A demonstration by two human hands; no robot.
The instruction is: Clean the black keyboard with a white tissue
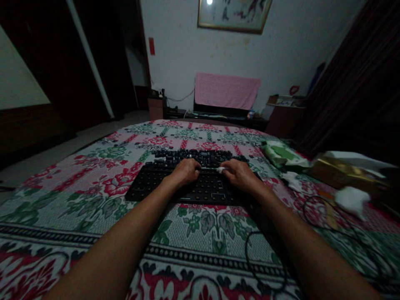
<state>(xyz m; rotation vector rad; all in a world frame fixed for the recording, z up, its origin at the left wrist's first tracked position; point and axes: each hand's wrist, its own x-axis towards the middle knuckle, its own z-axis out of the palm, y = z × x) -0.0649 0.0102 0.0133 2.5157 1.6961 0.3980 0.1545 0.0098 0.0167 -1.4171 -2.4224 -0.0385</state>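
A black keyboard base (153, 183) with its keycaps off lies on the flowered bedspread, rows of bare key posts showing. Behind it is a heap of loose black keycaps (212, 156). Over the upper middle of the base, my left hand (186, 170) is closed with fingers curled; what it pinches is too small and dark to name. My right hand (239, 173), to the right, pinches a small wad of white tissue (220, 170) at the base's back edge. A thin pale line runs between both hands' fingertips; I cannot tell whether it is a rod or an edge.
On the right lie a green-and-white tissue pack (284, 154), crumpled tissues (351, 200), a gold box (346, 168) and a looped black cable (308, 208). Past the bed, a pink towel (226, 91) hangs over a dark screen on a low cabinet.
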